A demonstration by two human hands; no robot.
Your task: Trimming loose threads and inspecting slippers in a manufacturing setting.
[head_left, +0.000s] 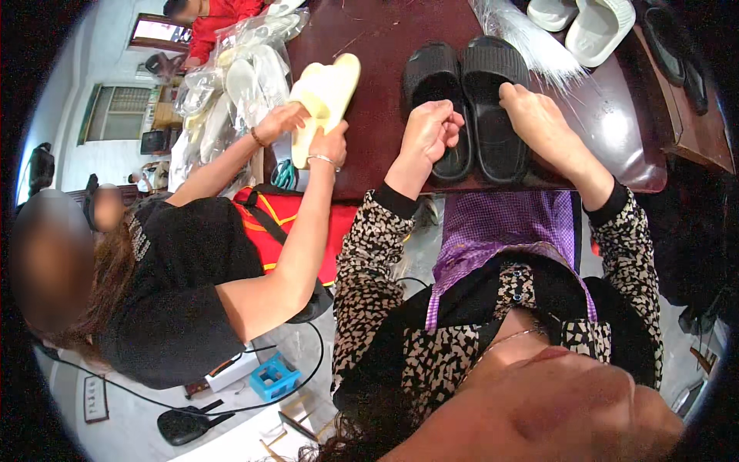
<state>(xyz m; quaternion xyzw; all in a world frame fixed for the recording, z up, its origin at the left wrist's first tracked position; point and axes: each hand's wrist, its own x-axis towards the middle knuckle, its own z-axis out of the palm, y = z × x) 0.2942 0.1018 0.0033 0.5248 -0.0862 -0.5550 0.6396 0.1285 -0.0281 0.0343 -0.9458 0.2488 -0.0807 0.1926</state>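
A pair of black slide slippers lies side by side on the dark red table (369, 31), toes away from me. Over the inner edge of the left slipper (433, 73) is my left hand (431, 138), its fingers curled into a pinch. My right hand (543, 127) is closed at the strap of the right slipper (493, 65), thumb and forefinger pressed together. Whatever either hand pinches is too small or hidden to make out. Just beyond the right slipper lies a bundle of thin white plastic strands (531, 46).
At my left a co-worker holds a pale yellow slipper (327, 100) in both hands. Bagged slippers (258, 81) pile up beyond. Light grey slippers (600, 31) sit at the far right, near dark slippers (666, 46). A blue plastic stool (275, 377) stands on the floor.
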